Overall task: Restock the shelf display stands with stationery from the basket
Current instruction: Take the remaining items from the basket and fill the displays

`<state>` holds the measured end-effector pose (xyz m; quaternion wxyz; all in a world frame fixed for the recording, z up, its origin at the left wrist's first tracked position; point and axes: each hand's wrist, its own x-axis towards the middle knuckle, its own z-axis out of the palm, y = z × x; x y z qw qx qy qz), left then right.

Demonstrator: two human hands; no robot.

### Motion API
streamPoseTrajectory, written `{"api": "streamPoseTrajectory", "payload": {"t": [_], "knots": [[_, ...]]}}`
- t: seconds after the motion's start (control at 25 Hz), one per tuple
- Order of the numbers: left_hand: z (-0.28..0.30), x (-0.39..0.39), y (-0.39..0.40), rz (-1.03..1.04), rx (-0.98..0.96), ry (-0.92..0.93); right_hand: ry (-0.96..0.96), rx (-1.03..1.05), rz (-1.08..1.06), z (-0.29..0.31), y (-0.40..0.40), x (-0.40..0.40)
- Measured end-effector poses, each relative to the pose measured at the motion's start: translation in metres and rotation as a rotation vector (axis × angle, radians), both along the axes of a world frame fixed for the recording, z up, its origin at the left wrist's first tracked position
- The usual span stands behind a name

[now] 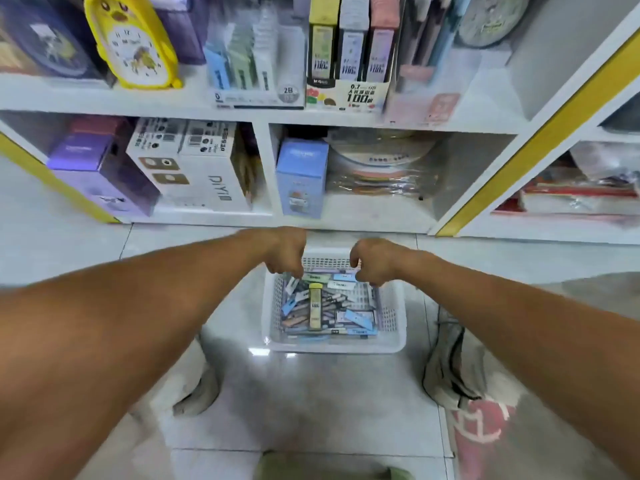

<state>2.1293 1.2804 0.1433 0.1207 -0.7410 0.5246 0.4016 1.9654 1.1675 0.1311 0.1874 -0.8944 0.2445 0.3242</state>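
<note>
A white plastic basket (337, 347) stands on the floor tiles below the shelf, filled with several small stationery packs. One yellow pack (315, 306) lies on top in the middle. My left hand (288, 252) reaches into the basket's far left corner, fingertips pinching a small white-and-blue pack (292, 283). My right hand (373, 262) hangs over the far right side, fingers curled down among the packs; its grip is hidden. On the shelf above stand a clear display stand (258, 95) marked 2B and a stand (349, 93) with yellow, grey and pink boxes.
A yellow duck clock (133, 43) stands left of the stands. The lower shelf holds a purple box (100, 174), a white DIY box (204, 168) and a blue box (302, 176). A grey shoe (448, 368) is right of the basket.
</note>
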Motion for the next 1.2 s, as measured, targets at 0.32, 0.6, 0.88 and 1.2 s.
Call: {"api": "streamPoseTrajectory", "payload": {"t": [0.32,0.6,0.88,1.2], "knots": [[-0.139,-0.046,0.018,0.105,0.011,-0.01,0.15,0.02,-0.213,-0.141,0.035,-0.051],[-0.198,-0.069,0.034,-0.078,-0.095,-0.225,0.032,-0.045,-0.277,-0.188,0.058,-0.056],[-0.21,-0.083,0.017,-0.157,-0.205,-0.266,-0.157,-0.05,-0.271,-0.207,0.048,-0.055],[-0.228,-0.072,0.012,-0.19,-0.251,-0.218,-0.187,-0.048,-0.282,-0.211,0.033,-0.063]]}}
